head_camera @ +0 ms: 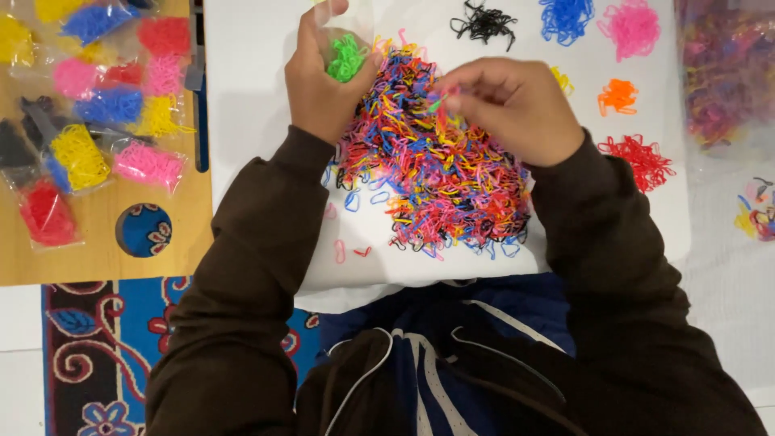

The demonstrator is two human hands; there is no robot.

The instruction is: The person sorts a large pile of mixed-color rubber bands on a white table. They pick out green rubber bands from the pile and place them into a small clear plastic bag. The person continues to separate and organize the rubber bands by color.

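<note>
A big heap of mixed-colour small rubber bands [436, 161] lies on a white sheet [250, 97] in front of me. My left hand [319, 77] grips a small clear plastic bag with green bands [347, 56] inside, at the heap's upper left edge. Over the top of the heap, my right hand [508, 105] pinches a single green band [438, 102] between thumb and fingers. Both arms wear dark brown sleeves.
Sorted piles lie on the sheet's far side: black [484, 23], blue [567, 18], pink [631, 26], orange [617, 95], red [642, 160]. A wooden board [105, 242] at left carries several filled bags of single-colour bands. A clear bag of mixed bands [726, 73] sits at right.
</note>
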